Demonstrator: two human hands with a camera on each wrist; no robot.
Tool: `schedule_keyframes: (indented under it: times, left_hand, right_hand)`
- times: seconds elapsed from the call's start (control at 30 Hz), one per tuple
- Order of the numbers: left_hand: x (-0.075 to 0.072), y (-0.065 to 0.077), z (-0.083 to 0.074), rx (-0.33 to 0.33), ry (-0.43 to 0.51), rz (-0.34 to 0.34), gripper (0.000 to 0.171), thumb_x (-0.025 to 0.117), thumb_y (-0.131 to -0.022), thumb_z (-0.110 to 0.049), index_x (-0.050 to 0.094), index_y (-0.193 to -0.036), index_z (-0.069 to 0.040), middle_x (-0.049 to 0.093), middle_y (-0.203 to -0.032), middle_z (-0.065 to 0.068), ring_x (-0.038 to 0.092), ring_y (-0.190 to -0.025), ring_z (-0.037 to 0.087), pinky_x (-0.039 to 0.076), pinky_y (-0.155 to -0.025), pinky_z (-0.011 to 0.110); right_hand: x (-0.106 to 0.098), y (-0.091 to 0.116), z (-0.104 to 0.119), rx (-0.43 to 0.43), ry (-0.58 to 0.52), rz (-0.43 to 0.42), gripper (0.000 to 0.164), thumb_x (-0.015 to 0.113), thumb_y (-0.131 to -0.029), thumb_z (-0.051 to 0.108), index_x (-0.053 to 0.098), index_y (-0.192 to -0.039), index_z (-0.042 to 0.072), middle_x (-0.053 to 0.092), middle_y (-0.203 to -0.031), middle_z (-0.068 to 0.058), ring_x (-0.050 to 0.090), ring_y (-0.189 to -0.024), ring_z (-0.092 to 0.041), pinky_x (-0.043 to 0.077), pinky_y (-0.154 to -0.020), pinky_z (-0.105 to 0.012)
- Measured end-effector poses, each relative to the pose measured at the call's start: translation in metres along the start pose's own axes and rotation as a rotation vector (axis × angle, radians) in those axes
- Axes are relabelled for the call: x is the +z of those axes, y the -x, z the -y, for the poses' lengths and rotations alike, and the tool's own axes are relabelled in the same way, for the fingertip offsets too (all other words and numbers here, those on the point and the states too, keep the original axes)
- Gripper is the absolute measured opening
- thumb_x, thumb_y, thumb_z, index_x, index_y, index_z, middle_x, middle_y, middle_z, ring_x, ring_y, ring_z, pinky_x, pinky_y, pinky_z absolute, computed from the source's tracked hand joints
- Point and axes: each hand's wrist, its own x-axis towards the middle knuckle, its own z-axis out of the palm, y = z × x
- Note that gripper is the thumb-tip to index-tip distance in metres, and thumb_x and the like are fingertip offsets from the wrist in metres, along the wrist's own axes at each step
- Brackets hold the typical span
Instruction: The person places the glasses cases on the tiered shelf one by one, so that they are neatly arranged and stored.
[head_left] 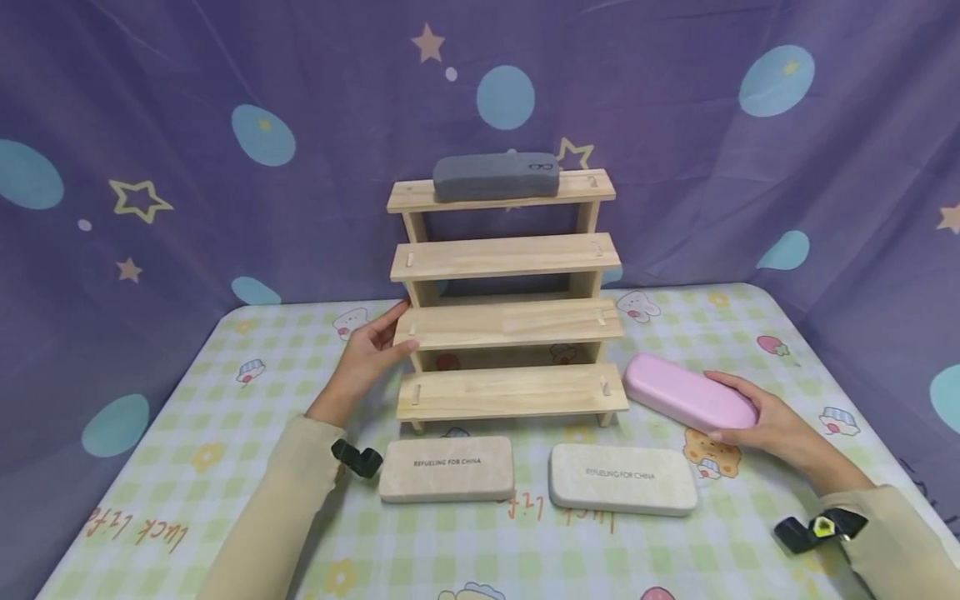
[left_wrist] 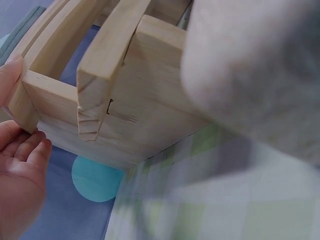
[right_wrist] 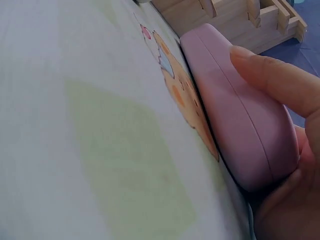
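The pink case [head_left: 688, 392] looks smooth with a soft sheen, the shelf [head_left: 507, 323] bare matt wood.

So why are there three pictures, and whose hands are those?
They belong to one person, not a robot. The wide picture was taken from the person's head, and the two close ones from each wrist. The left hand grips the side of a wooden stepped shelf. The right hand holds one end of a pink case. On the checked tablecloth, a beige case and a whitish case lie before the shelf. A grey case sits on its top step.
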Motion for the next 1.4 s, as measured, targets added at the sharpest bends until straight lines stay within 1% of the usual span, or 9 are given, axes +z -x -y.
schedule_keyframes:
  times: [0.1,0.37,0.6,0.87,1.03,1.13,1.2,1.33,1.4]
  left_hand:
    - [0.0004,-0.0002,-0.001,-0.005,-0.004,-0.003,0.066,0.063,-0.087,0.002,0.032,-0.145,0.001,0.035,-0.147,0.019,0.038,-0.133,0.03,0.043,-0.096,0.016]
    - [-0.0003,-0.0009,-0.0013,-0.005,0.004,0.0,0.065,0.063,-0.088,0.002,0.032,-0.145,0.001,0.034,-0.148,0.018,0.037,-0.133,0.03,0.043,-0.097,0.016]
    - [-0.002,-0.0003,-0.0014,0.005,0.008,-0.002,0.064,0.061,-0.088,0.003,0.031,-0.145,0.001,0.032,-0.149,0.017,0.035,-0.134,0.03,0.043,-0.097,0.016]
    - [-0.0016,0.0008,-0.0027,0.016,-0.004,0.002,0.064,0.061,-0.089,0.002,0.031,-0.145,0.002,0.032,-0.149,0.017,0.036,-0.134,0.031,0.043,-0.096,0.017]
    - [-0.0009,0.0006,-0.0033,0.017,-0.018,0.0,0.064,0.061,-0.088,0.002,0.031,-0.145,0.002,0.032,-0.149,0.017,0.035,-0.134,0.031,0.043,-0.096,0.016]
    - [-0.0006,0.0001,-0.0033,0.017,-0.022,0.001,0.064,0.062,-0.088,0.002,0.031,-0.145,0.002,0.032,-0.149,0.018,0.035,-0.134,0.031,0.042,-0.097,0.016]
    - [-0.0003,0.0,-0.0031,0.018,-0.024,0.002,0.064,0.062,-0.088,0.002,0.031,-0.145,0.003,0.031,-0.149,0.018,0.035,-0.135,0.031,0.042,-0.098,0.016]
    - [0.0005,0.0003,-0.0026,0.018,-0.021,0.0,0.064,0.062,-0.088,0.003,0.031,-0.144,0.003,0.032,-0.149,0.019,0.035,-0.134,0.031,0.042,-0.097,0.016]
    - [0.0011,0.0006,-0.0024,0.016,-0.015,-0.001,0.064,0.062,-0.088,0.003,0.032,-0.144,0.002,0.033,-0.148,0.019,0.036,-0.134,0.031,0.043,-0.096,0.017]
  right_hand:
    - [-0.0011,0.0002,-0.0005,0.024,0.015,0.001,0.087,0.079,-0.074,0.011,0.033,-0.147,0.014,0.04,-0.13,0.013,0.04,-0.102,0.001,0.033,-0.078,-0.011]
    - [-0.0025,0.0009,0.001,0.044,0.063,0.011,0.093,0.082,-0.072,0.014,0.029,-0.149,0.014,0.039,-0.138,-0.017,0.04,-0.101,-0.002,0.033,-0.078,-0.014]
    - [-0.0014,-0.0016,0.0039,0.037,0.093,-0.002,0.09,0.081,-0.073,0.017,0.03,-0.146,0.007,0.041,-0.136,-0.02,0.039,-0.101,0.001,0.031,-0.077,-0.01]
    - [-0.0004,-0.0025,0.0034,0.06,0.141,-0.035,0.083,0.082,-0.073,0.022,0.038,-0.139,-0.001,0.048,-0.128,-0.021,0.042,-0.095,0.002,0.035,-0.076,-0.012]
    - [0.0001,-0.0023,0.0004,0.06,0.164,-0.062,0.081,0.083,-0.071,0.022,0.041,-0.136,-0.001,0.05,-0.126,-0.022,0.043,-0.093,0.001,0.035,-0.075,-0.013]
    - [-0.0001,-0.0012,-0.0009,0.057,0.164,-0.078,0.079,0.083,-0.07,0.022,0.043,-0.135,0.0,0.052,-0.124,-0.017,0.043,-0.093,0.002,0.035,-0.075,-0.013]
    - [-0.0003,-0.0001,-0.0012,0.054,0.138,-0.087,0.077,0.083,-0.071,0.021,0.044,-0.135,0.0,0.054,-0.121,-0.006,0.044,-0.093,0.003,0.035,-0.075,-0.012]
    - [-0.0007,0.0015,-0.0017,0.042,0.02,-0.098,0.072,0.08,-0.073,0.012,0.045,-0.134,-0.001,0.052,-0.111,0.02,0.046,-0.094,0.004,0.036,-0.076,-0.01]
    - [-0.0011,0.0018,-0.0026,0.044,-0.035,-0.101,0.07,0.079,-0.074,0.009,0.045,-0.134,0.001,0.051,-0.109,0.027,0.047,-0.095,0.005,0.036,-0.077,-0.009]
